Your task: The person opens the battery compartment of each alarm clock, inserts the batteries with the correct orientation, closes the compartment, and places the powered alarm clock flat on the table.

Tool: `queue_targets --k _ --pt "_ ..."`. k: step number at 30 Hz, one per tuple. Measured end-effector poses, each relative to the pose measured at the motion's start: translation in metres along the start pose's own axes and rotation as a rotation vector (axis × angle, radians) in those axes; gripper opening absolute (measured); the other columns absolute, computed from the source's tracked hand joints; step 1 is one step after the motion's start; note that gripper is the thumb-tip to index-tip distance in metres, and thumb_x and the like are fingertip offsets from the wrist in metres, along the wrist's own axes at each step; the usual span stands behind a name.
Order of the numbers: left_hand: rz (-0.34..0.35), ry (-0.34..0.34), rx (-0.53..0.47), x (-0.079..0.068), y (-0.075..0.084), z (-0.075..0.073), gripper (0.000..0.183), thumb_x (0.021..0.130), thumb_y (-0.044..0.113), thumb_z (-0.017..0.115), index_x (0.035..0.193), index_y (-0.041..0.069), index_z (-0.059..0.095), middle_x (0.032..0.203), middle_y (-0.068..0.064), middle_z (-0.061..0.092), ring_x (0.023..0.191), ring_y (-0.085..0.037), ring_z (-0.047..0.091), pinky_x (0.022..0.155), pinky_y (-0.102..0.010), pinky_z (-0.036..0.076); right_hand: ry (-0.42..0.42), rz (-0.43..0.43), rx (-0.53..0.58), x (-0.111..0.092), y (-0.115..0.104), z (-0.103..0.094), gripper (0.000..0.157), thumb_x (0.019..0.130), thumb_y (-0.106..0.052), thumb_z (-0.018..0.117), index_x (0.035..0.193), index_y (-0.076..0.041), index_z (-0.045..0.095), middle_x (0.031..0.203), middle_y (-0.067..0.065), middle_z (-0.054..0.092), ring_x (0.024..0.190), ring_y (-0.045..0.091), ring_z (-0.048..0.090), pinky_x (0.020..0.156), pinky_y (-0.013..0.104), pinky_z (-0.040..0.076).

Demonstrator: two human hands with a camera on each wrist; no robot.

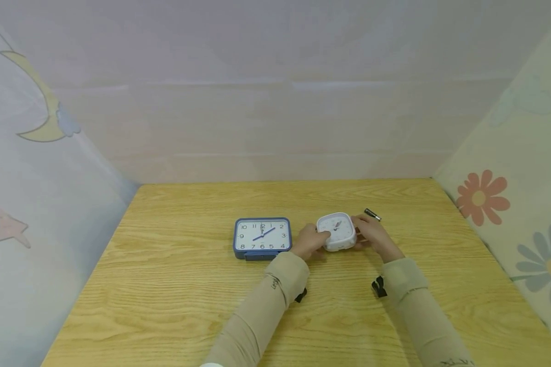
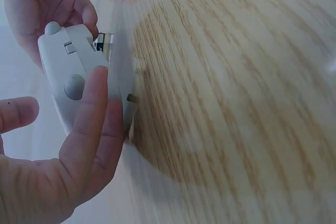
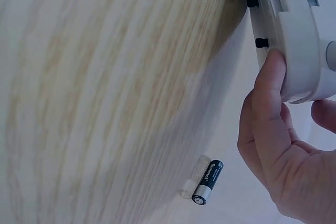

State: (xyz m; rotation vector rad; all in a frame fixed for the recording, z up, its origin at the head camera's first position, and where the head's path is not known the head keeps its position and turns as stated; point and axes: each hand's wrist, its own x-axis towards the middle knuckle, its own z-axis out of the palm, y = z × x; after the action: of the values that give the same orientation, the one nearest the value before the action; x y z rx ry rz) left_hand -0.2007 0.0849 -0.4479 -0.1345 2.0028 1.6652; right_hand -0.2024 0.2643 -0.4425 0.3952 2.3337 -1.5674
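A white alarm clock [image 1: 337, 232] with rounded corners is tilted face up between both hands, just above the table. My right hand [image 1: 369, 233] grips its right side; in the right wrist view its bent index finger [image 3: 270, 82] presses the clock's back, near small black knobs. From the left, my left hand [image 1: 308, 242] touches the clock. In the left wrist view its fingers [image 2: 86, 121] extend along the lower side and under the back, while the thumb [image 2: 21, 114] stands apart from the casing. Part of the clock's back is hidden.
A rectangular blue clock [image 1: 263, 237] lies face up to the left of the hands. Behind the right hand is a dark battery [image 1: 373, 214]; the right wrist view shows a pale, clear cylinder [image 3: 197, 177] beside it. Fabric walls with printed flowers [image 1: 483, 198] border the wooden table [image 1: 174, 306].
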Motion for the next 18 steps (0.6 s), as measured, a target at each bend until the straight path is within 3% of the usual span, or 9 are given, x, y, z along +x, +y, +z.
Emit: queue_targets --k 12,18 --pt "0.038 -0.042 -0.031 -0.0011 -0.0016 0.0005 0.034 0.083 0.029 0.065 0.104 0.004 0.057 0.085 -0.007 0.057 0.073 -0.027 0.060 0.064 -0.041 0.054 -0.030 -0.036 0.004 -0.0035 -0.0046 -0.0010 0.060 0.096 -0.040 0.037 0.132 0.008 0.035 0.100 0.015 0.052 0.075 0.017 0.057 0.068 0.035 0.052" --pt "0.084 -0.072 -0.021 -0.0047 -0.0037 0.0010 0.047 0.080 0.030 0.070 0.115 0.004 0.051 0.093 -0.006 0.056 0.077 -0.028 0.059 0.063 -0.045 0.053 -0.034 -0.057 -0.016 -0.0057 -0.0064 -0.0006 0.064 0.095 -0.044 0.037 0.133 0.007 0.034 0.101 0.015 0.052 0.080 0.020 0.057 0.072 0.038 0.052"
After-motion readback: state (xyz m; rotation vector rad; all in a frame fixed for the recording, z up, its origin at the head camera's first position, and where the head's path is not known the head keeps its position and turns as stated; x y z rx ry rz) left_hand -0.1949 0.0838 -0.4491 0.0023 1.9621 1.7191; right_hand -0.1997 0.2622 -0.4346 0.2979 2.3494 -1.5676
